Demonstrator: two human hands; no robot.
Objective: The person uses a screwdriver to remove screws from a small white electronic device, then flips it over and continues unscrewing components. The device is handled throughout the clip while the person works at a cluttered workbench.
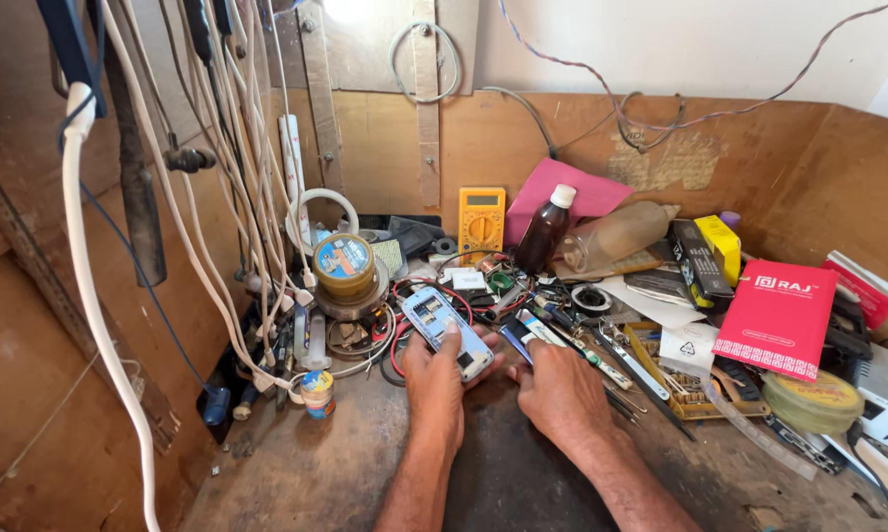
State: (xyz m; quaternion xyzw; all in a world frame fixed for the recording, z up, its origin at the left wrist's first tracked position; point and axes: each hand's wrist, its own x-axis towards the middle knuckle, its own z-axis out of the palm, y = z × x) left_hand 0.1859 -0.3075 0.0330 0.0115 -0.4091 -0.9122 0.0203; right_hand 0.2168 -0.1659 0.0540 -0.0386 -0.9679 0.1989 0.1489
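My left hand [436, 384] holds a small opened mobile phone [446, 331] with a pale blue frame, its thumb lying across the lower part of the back. The phone tilts up toward the left, above a tangle of red and black wires [405, 325]. My right hand [560, 390] rests palm down on the dark bench just to the right, fingers curled next to a blue-handled tool [519, 342] and a striped screwdriver [587, 357]. Whether the right fingers pinch anything is hidden.
A yellow multimeter [481, 222] leans on the back wall beside a brown bottle [546, 231]. Tape rolls [344, 266] stack at left under hanging white cables [217, 197]. A red box [779, 317], a parts tray [688, 389] and a yellow tape roll [814, 401] crowd the right.
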